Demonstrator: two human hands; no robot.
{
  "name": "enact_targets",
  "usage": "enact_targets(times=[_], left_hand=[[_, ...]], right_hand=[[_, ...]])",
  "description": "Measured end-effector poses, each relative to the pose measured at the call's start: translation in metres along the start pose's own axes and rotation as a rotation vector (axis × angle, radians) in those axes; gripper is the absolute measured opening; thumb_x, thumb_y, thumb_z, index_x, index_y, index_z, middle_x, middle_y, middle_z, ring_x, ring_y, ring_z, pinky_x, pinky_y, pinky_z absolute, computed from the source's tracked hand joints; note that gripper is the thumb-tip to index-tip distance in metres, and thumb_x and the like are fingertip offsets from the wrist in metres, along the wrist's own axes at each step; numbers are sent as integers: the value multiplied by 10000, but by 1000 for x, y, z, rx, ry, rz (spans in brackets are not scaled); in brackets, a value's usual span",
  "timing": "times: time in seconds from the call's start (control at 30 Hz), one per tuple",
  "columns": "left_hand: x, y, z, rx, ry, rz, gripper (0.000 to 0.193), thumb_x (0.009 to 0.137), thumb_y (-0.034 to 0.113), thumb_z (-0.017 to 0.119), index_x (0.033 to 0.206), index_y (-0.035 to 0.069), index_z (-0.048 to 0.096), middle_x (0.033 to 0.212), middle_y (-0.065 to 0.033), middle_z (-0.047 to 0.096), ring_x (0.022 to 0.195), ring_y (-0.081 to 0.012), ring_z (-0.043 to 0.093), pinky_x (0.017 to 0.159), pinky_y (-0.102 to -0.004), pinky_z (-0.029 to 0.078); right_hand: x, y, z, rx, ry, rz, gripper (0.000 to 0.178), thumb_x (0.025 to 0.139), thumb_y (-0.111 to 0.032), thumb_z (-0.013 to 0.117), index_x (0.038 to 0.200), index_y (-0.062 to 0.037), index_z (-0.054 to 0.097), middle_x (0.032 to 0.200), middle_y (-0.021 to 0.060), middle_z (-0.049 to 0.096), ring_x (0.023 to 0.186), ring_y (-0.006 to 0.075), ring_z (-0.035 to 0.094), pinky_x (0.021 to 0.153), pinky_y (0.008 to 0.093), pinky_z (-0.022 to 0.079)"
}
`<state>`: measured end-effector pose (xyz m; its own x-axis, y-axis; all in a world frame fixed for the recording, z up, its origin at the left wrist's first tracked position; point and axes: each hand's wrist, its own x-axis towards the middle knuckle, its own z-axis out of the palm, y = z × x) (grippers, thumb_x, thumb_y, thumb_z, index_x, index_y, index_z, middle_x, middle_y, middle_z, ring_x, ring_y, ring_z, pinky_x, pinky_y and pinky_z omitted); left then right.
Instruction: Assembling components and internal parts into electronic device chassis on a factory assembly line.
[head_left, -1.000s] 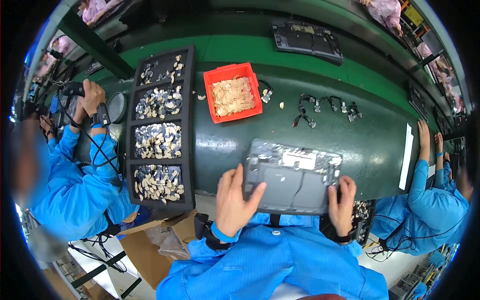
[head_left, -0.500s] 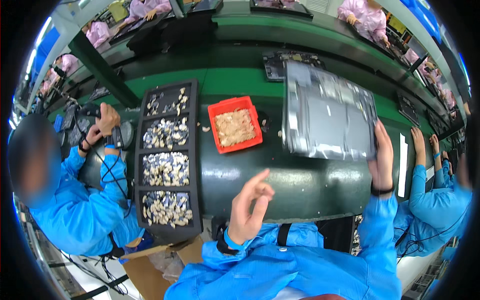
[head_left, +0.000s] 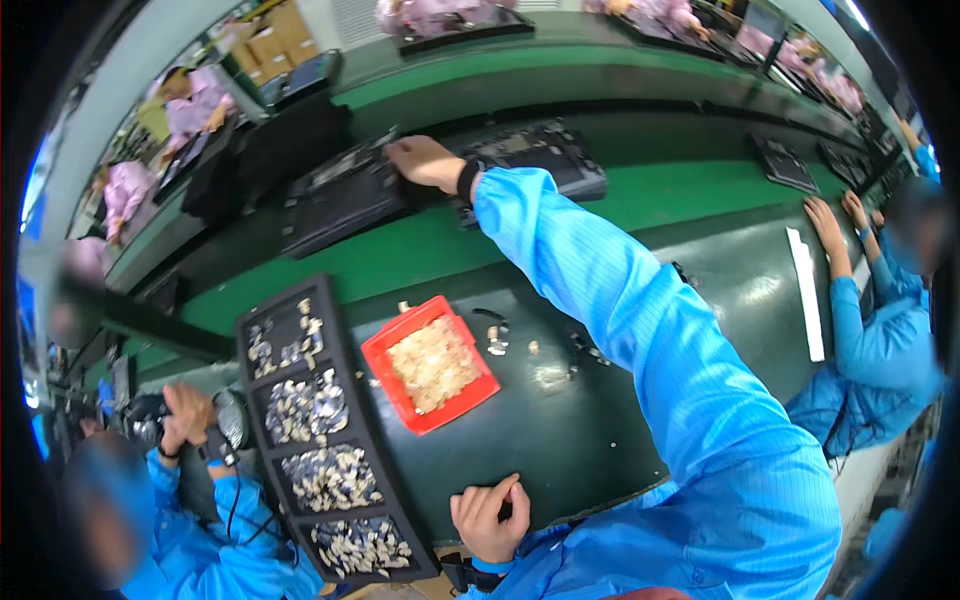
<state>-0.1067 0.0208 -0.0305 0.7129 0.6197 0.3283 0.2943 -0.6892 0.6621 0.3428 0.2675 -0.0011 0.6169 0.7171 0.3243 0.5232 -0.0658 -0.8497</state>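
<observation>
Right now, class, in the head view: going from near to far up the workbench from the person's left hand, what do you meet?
Left hand curled at the bench's near edge → red tray of small pale parts → green belt strip → right hand on a dark flat device.

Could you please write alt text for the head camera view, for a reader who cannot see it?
A person in a blue coat stretches the right hand onto a dark panel on the far green belt, while the left hand rests curled on the near table edge. A red tray and black parts tray sit between.
</observation>
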Motion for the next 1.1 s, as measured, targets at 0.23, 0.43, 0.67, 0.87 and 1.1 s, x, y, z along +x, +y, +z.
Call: enact_targets(times=[0.23, 0.43, 0.67, 0.87, 1.1], left_hand=[[16, 6, -5, 45, -107, 147, 78, 865, 140, 727, 910, 122, 788, 732, -23, 670, 657, -228, 589, 645, -362, 395], [23, 16, -8, 38, -103, 179, 56, 878, 178, 754, 900, 193, 804, 724, 29, 694, 641, -239, 611, 589, -390, 372], [16, 18, -7, 7, -87, 164, 42, 878, 176, 765, 896, 180, 804, 729, 25, 699, 655, -232, 620, 599, -385, 385], [16, 21, -5, -28, -83, 162, 37, 882, 169, 773, 887, 144, 800, 704, 4, 678, 644, -234, 592, 602, -392, 385], [16, 19, -12, 2, -64, 123, 53, 895, 164, 759, 892, 129, 799, 683, -15, 655, 641, -239, 569, 617, -407, 389]], right_hand=[[-40, 46, -189, -1128, 422, 345, 560, 885, -403, 651, 1228, 30, 562, 1278, 220, 581, 1214, 386, 571, 956, 554, 481], [-107, 69, -229, -824, 148, 671, 658, 981, -522, 511, 1138, 86, 706, 1197, 309, 684, 1150, 451, 662, 1037, 495, 504], [-96, 69, -208, -822, 55, 361, 534, 1025, -382, 496, 1084, 108, 699, 1076, 331, 701, 997, 428, 716, 922, 486, 562], [-94, 75, -252, 33, 469, 499, 504, 1043, -355, 558, 1064, 136, 672, 943, 194, 713, 835, 249, 683, 766, 411, 546], [-244, -25, -305, 537, 495, 384, 405, 1105, -326, 487, 1186, 44, 631, 1032, 49, 690, 865, 121, 644, 805, 320, 558]])
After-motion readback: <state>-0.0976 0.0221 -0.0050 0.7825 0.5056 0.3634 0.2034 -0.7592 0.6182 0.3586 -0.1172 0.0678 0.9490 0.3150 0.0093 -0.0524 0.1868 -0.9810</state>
